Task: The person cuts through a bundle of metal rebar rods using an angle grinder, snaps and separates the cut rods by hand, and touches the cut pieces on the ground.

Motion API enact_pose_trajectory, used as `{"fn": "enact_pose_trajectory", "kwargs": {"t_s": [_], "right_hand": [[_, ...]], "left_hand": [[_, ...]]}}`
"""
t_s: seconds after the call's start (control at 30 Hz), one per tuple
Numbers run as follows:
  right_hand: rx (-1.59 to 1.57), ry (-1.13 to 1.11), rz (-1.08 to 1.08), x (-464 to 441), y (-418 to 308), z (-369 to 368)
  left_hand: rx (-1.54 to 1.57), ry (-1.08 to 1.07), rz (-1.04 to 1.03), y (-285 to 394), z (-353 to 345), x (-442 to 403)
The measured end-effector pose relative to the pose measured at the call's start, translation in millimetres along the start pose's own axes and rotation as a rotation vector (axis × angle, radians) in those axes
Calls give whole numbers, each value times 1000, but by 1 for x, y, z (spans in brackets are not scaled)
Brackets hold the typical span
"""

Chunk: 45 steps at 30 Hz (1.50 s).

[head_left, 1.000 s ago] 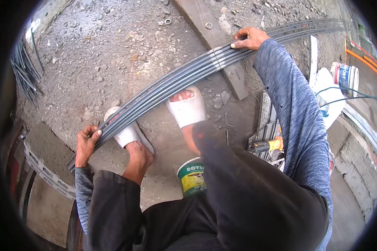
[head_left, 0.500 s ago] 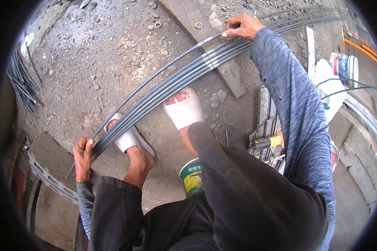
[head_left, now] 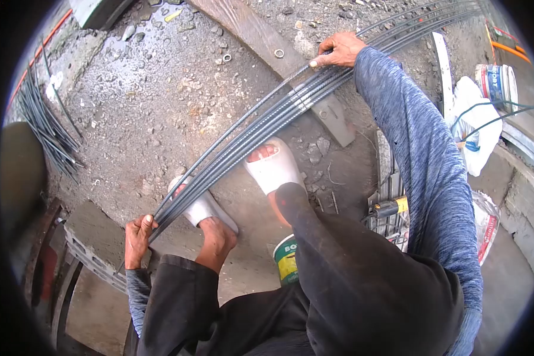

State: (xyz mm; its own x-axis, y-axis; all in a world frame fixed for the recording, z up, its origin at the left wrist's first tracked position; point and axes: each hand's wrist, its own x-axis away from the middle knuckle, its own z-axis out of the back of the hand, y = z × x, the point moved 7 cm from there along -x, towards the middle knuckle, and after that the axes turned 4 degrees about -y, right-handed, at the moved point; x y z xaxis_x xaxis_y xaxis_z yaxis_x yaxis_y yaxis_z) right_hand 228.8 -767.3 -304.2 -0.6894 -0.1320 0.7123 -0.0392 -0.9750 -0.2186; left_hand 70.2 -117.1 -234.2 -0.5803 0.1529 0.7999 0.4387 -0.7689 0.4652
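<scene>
A bundle of long ribbed steel bars (head_left: pixel 243 147) runs diagonally from lower left to upper right, above my white slippers and across a wooden board (head_left: pixel 243 32). One bar (head_left: pixel 244 116) lies apart from the others along the bundle's far side. My left hand (head_left: pixel 138 237) is closed on the bars near their lower left end. At the upper right, my right hand (head_left: pixel 338 51) pinches the separate bar, its palm over the bundle. Metal rings (head_left: pixel 279 53) rest on the board and ground.
More thin bars (head_left: pixel 46 127) lie at the far left. A hollow block (head_left: pixel 95 234) stands at the lower left. Near my legs are a green paint can (head_left: pixel 286 261) and a yellow-black tool (head_left: pixel 390 207). White plastic bags and a bucket (head_left: pixel 497 86) stand right.
One bar has been separated from the bundle by both hands, toward the far side. The view has shifted, showing more ground at the upper left.
</scene>
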Motion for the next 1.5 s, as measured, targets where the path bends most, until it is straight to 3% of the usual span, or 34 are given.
{"fn": "enact_pose_trajectory", "kwargs": {"t_s": [0.17,0.4,0.5,0.57,0.63,0.73,0.83,0.97,1.03,1.17,1.23,1.37,1.43,1.47,1.5], "right_hand": [[12,-8,10,-13,-2,-13],[52,-57,27,-29,3,-31],[11,-115,30,-34,6,-32],[1,-145,22,-36,6,-32],[-7,-138,18,-37,7,-30],[-9,-128,31,-40,9,-31],[-38,-111,38,-36,9,-29],[-38,-32,79,-29,5,-25],[-13,-25,73,-30,5,-25],[1,10,105,-30,6,-26],[25,-1,112,-32,4,-24],[72,39,72,-44,18,-38],[112,21,67,-42,19,-40],[235,68,152,-46,19,-45],[265,-23,42,-46,18,-43]], "left_hand": [[-37,-12,19,11,3,10],[-206,-3,127,102,36,72],[-417,104,195,183,57,109],[-615,288,33,251,65,133],[-762,357,3,334,66,150],[-797,576,-141,434,55,166],[-812,579,-152,462,51,162],[-928,566,-247,406,63,153],[-807,447,-67,338,75,136],[-599,322,57,194,71,90],[-530,323,-36,158,58,72],[-254,182,2,52,25,31],[-237,198,-88,44,9,32],[-316,198,-7,51,10,40],[-381,212,86,58,17,53]]}}
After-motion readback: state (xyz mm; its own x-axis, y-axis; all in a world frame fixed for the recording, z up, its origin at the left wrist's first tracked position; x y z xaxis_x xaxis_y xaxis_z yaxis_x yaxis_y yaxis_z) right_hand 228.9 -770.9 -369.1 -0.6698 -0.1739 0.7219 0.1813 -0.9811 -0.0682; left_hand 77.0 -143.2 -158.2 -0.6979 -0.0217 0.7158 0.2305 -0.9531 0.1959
